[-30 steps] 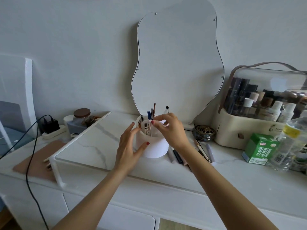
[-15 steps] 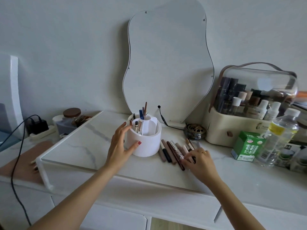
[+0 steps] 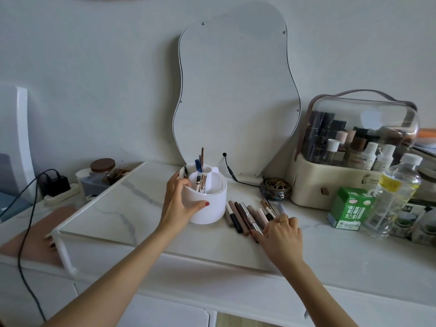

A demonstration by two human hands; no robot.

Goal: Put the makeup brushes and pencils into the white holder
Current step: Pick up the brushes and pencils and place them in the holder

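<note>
The round white holder point(image 3: 213, 204) stands on the marble top below the mirror, with several brushes and pencils point(image 3: 200, 171) upright in its compartments. My left hand point(image 3: 179, 201) is wrapped around its left side, thumb on the front wall. Right of the holder, several makeup pencils point(image 3: 245, 215) lie side by side on the top. My right hand point(image 3: 280, 234) rests palm down on their near ends, fingers spread over them. No pencil is lifted off the surface.
A wavy mirror point(image 3: 236, 90) leans on the wall behind. A small dark metal bowl point(image 3: 274, 191), a cream cosmetics case point(image 3: 349, 161), a green box point(image 3: 349, 208) and a clear water bottle point(image 3: 394, 197) crowd the right. At left sit a lidded jar point(image 3: 102, 168) and a black charger cable point(image 3: 30, 208).
My right hand left the holder's top, dropped to the pencils lying at its right and now rests on them. My left hand stayed on the holder.
</note>
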